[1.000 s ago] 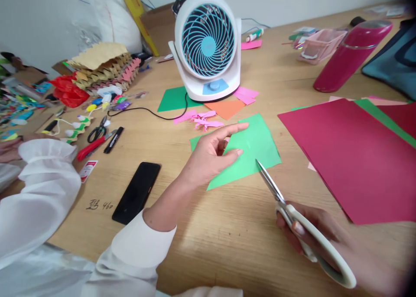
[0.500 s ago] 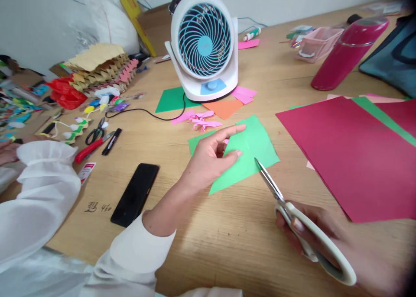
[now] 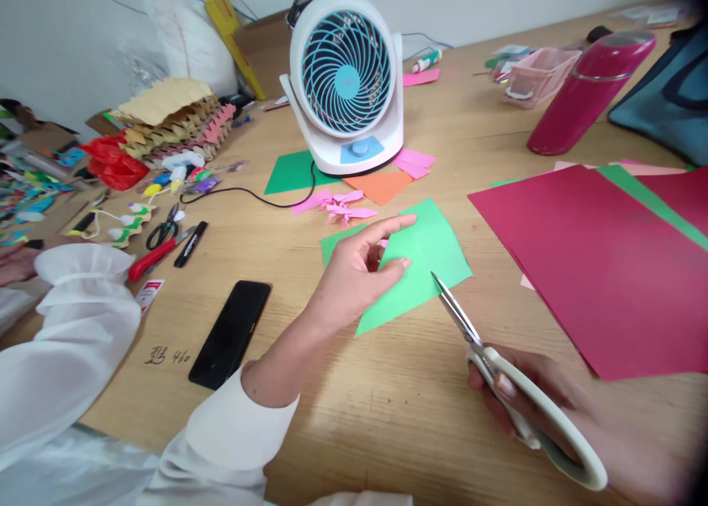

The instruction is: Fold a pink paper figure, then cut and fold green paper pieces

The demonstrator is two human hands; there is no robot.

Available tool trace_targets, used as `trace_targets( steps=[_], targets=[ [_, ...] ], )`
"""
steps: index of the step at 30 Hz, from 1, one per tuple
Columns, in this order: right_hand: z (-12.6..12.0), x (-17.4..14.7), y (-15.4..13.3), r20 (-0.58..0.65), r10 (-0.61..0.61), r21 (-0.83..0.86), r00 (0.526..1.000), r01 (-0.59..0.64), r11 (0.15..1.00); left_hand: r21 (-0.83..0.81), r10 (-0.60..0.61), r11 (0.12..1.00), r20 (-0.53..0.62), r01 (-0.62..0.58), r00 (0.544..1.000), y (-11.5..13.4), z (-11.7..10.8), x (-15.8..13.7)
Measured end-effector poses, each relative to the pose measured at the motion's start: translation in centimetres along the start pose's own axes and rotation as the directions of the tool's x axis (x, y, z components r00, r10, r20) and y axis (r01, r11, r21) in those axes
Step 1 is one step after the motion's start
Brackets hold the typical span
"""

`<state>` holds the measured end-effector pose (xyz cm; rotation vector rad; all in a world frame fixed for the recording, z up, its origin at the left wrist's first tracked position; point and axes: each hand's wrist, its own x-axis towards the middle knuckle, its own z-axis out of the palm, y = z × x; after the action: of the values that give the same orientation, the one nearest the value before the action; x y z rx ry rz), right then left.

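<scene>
One fan (image 3: 347, 82) stands beyond the green paper (image 3: 428, 242).

A pale wall (image 3: 531, 4) backs a wooden table (image 3: 354, 410).

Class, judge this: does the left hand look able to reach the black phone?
Probably yes: the black phone lies uncovered beside the left forearm, though the left hand would have to leave the light-green paper.
</scene>
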<state>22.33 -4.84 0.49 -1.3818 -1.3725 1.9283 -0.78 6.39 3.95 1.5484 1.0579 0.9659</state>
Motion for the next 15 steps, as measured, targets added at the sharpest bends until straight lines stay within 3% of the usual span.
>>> trace_targets(
  steps=[15],
  targets=[
    [-0.06, -0.19, -0.4, -0.016, 0.031, 0.019, 0.999, -0.03, 0.999, -0.059, -0.151, 0.987, -0.005, 0.151, 0.988, 0.38, -0.04, -0.07]
  ],
)
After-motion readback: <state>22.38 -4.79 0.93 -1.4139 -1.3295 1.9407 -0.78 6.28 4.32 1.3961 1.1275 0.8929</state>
